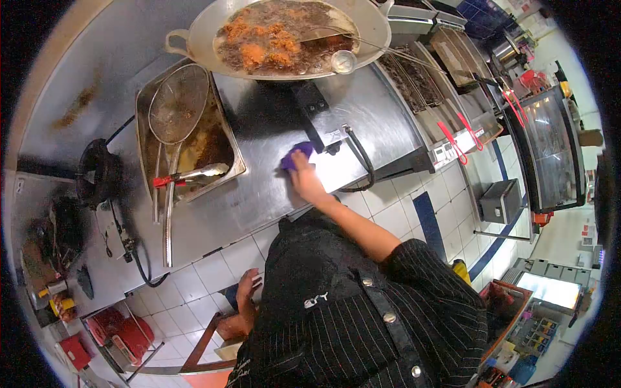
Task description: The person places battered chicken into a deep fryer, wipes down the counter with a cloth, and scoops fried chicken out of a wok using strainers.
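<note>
My right hand (305, 178) presses a purple cloth (296, 156) onto the steel counter (259, 187), beside a black and steel burner control box (320, 119). My left hand (248, 291) hangs low beside the apron, away from the counter, its fingers apart and holding nothing. Above the counter, a large wok (204, 39) holds dark bubbling oil with orange-brown fried pieces (265, 48) and a long-handled skimmer. Left of the cloth, a mesh strainer (178, 103) and red-handled tongs (194, 174) lie across an oily metal tray (238, 158).
Deep fryers (414, 77) with red-handled baskets stand at the right, near a glass cabinet (550, 149). A black hose (365, 158) curves over the counter's edge. Another burner (100, 168) is at left, with a red stool (126, 333) below.
</note>
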A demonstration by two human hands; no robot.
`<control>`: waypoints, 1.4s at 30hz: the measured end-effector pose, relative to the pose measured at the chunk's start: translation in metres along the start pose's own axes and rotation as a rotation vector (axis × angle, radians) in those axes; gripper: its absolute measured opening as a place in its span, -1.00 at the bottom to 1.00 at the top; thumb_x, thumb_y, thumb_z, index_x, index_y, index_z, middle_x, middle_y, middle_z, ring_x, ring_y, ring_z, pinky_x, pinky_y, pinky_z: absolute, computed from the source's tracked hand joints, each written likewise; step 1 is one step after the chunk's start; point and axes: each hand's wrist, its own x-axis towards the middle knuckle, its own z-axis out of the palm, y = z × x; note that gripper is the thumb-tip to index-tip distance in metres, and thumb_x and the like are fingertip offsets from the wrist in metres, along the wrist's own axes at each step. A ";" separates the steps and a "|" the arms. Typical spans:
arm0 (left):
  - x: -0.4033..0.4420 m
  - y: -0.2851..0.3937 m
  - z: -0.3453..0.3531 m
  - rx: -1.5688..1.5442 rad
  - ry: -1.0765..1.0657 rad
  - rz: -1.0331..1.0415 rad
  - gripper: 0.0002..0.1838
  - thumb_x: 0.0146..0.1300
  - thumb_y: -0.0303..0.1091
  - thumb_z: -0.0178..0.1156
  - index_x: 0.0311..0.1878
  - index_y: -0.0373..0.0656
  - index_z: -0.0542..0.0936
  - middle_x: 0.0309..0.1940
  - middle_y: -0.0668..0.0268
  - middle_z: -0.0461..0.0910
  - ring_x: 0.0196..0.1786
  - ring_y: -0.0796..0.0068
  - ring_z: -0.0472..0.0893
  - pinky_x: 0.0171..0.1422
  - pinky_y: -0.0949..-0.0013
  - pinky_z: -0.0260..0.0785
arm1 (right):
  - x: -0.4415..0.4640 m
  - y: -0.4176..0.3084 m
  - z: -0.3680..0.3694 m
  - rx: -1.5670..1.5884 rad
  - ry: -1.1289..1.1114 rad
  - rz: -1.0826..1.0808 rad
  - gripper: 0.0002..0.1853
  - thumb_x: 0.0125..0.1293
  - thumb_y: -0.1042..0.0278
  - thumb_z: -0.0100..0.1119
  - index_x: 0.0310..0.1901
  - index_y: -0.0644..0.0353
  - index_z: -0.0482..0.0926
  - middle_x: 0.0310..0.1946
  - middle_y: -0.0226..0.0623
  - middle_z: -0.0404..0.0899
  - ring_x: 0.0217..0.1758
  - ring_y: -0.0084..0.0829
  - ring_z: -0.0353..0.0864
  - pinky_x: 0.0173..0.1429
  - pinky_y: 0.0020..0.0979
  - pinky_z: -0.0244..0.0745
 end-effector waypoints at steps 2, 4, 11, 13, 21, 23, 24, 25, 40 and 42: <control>-0.028 0.041 0.020 0.126 -0.120 0.013 -0.48 0.29 0.03 0.11 0.20 -0.07 0.42 0.12 0.29 0.43 0.08 0.29 0.50 0.17 0.19 0.32 | 0.000 -0.030 0.004 -0.195 -0.080 -0.019 -0.40 0.29 0.21 0.11 0.25 0.43 0.27 0.32 0.26 0.16 0.39 0.12 0.18 0.45 -0.18 0.12; -0.042 0.076 0.034 0.256 -0.234 0.025 -0.51 0.33 0.00 0.08 0.21 -0.07 0.42 0.14 0.29 0.42 0.07 0.32 0.50 0.17 0.22 0.32 | 0.009 -0.068 -0.029 -0.341 -0.123 0.017 -0.40 0.29 0.17 0.14 0.25 0.39 0.30 0.32 0.25 0.17 0.38 0.11 0.20 0.43 -0.19 0.14; -0.062 0.178 0.104 0.335 -0.364 0.343 -0.57 0.46 -0.09 -0.06 0.22 -0.17 0.41 0.05 0.33 0.51 0.01 0.44 0.53 0.15 0.32 0.35 | 0.036 -0.121 -0.250 0.301 -0.001 -0.141 -0.71 0.29 0.44 0.14 0.04 0.20 0.56 -0.11 -0.22 0.64 -0.14 -0.37 0.64 -0.05 -0.37 0.50; -0.056 0.198 0.120 0.469 -0.213 0.537 -0.62 0.47 -0.14 -0.06 0.16 -0.17 0.47 -0.01 0.29 0.53 -0.01 0.44 0.54 0.14 0.34 0.35 | 0.038 -0.114 -0.300 0.079 0.249 -0.139 -0.76 0.28 0.48 0.11 -0.03 0.21 0.60 -0.13 -0.23 0.64 -0.08 -0.34 0.63 0.04 -0.38 0.47; -0.206 0.309 0.079 0.685 1.047 0.900 -0.74 0.36 -0.22 0.07 -0.08 -0.22 0.54 -0.11 0.16 0.51 0.01 0.22 0.49 0.12 0.22 0.31 | 0.077 -0.050 -0.405 -0.567 0.266 -0.220 -0.67 0.29 0.36 0.18 0.09 0.13 0.52 0.15 -0.07 0.41 0.23 -0.06 0.40 0.29 -0.20 0.29; -0.181 0.297 0.013 0.931 1.280 0.842 -0.70 0.30 -0.20 0.14 -0.05 -0.22 0.53 -0.11 0.10 0.51 0.00 0.12 0.49 0.13 0.20 0.31 | 0.082 -0.043 -0.411 -0.534 0.183 -0.235 -0.68 0.31 0.34 0.16 0.09 0.15 0.51 0.16 -0.06 0.40 0.22 -0.07 0.40 0.29 -0.22 0.28; -0.168 0.293 -0.009 1.025 1.254 0.822 -0.66 0.27 -0.20 0.17 0.00 -0.21 0.53 -0.12 0.07 0.51 -0.01 0.10 0.49 0.14 0.21 0.32 | 0.083 -0.039 -0.413 -0.487 0.164 -0.234 -0.68 0.32 0.34 0.15 0.09 0.16 0.51 0.15 -0.07 0.41 0.22 -0.08 0.40 0.29 -0.23 0.28; -0.161 0.299 -0.013 1.017 1.270 0.806 -0.66 0.27 -0.20 0.17 0.00 -0.21 0.53 -0.12 0.07 0.51 -0.01 0.10 0.49 0.14 0.21 0.32 | 0.083 -0.037 -0.413 -0.442 0.147 -0.232 -0.68 0.32 0.33 0.15 0.09 0.17 0.51 0.15 -0.07 0.41 0.22 -0.08 0.41 0.29 -0.24 0.28; -0.061 0.439 -0.074 1.504 0.768 0.864 -0.71 0.04 -0.44 0.26 -0.11 -0.06 0.60 -0.22 0.11 0.46 -0.09 0.03 0.49 0.01 0.11 0.35 | 0.089 -0.014 -0.404 -0.372 0.150 -0.223 -0.70 0.40 0.33 0.07 0.11 0.19 0.52 0.16 -0.21 0.43 0.26 -0.32 0.40 0.31 -0.30 0.28; -0.051 0.440 -0.085 1.441 0.574 0.998 -0.78 0.01 -0.46 0.28 -0.21 -0.07 0.59 -0.24 0.14 0.48 -0.14 0.05 0.48 -0.05 0.10 0.34 | 0.089 -0.014 -0.404 -0.332 0.142 -0.210 -0.70 0.40 0.32 0.07 0.11 0.18 0.52 0.16 -0.22 0.44 0.26 -0.33 0.40 0.30 -0.30 0.28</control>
